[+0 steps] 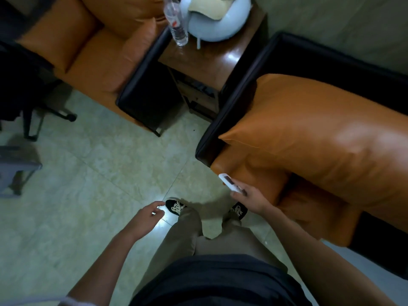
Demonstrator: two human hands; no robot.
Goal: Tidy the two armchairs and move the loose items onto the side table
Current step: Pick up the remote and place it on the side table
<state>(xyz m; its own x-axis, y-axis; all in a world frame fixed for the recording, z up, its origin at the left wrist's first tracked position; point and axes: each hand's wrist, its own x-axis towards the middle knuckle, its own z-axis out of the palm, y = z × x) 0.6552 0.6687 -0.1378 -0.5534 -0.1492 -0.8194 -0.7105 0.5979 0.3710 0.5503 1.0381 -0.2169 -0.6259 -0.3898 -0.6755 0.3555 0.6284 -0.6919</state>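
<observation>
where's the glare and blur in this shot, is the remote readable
Head view: glare on the side table top, the big cushion and the floor by the left hand; left edge smeared and bowed; the remote in the right hand is too soft to read.

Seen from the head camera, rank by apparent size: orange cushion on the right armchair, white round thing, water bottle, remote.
Orange cushion
White round thing
Water bottle
Remote in the right hand
The cushion and remote are nearer the camera, so true sizes may differ.
</observation>
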